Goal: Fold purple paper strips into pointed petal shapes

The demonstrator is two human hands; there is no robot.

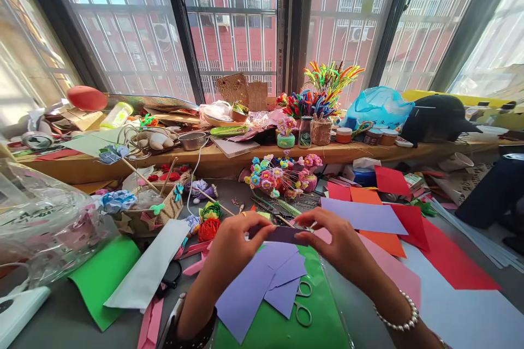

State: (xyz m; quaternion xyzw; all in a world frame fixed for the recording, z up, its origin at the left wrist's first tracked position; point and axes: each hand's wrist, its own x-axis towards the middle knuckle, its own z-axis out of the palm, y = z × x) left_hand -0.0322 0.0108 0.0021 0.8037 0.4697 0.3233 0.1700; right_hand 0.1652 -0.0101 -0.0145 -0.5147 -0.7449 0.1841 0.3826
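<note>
Both my hands hold one small strip of dark purple paper (282,234) above the desk. My left hand (235,245) pinches its left end and my right hand (335,240) pinches its right end. Under them lie several cut lilac paper pieces (262,283) on a green sheet (282,327). A pair of scissors (302,305) lies on the green sheet, partly under the lilac pieces. A pearl bracelet (403,316) is on my right wrist.
Red, orange and lilac sheets (380,212) spread to the right. A bunch of small paper flowers (282,174) stands behind my hands. A basket with paper flowers (151,207) and a clear plastic bag (41,218) sit at left. The wooden sill (229,158) holds pipe-cleaner flowers and jars.
</note>
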